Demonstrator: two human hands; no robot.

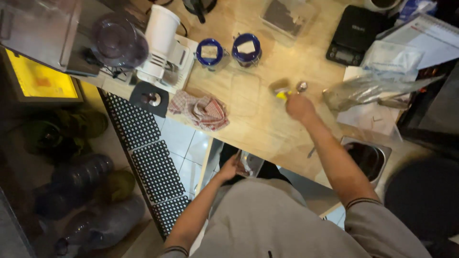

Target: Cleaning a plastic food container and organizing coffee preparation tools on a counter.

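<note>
My right hand (300,106) reaches out over the wooden counter (258,119) and closes on a small yellow-handled tool (282,94), next to a metal spoon (301,86). Low, below the counter's near edge, my left hand (228,168) holds a small clear plastic bag (248,164) with something dark in it. Two blue-rimmed jars (210,52) (246,48) stand further back on the counter. A crumpled clear bag (368,91) lies to the right of my right hand.
A checked cloth (203,111) lies at the counter's left edge. A white grinder (162,43) and a blender jug (118,40) stand at the back left. A black scale (354,34) and a notebook (425,36) sit at the back right. A round hole (367,158) opens in the counter. Bottles lie on the floor.
</note>
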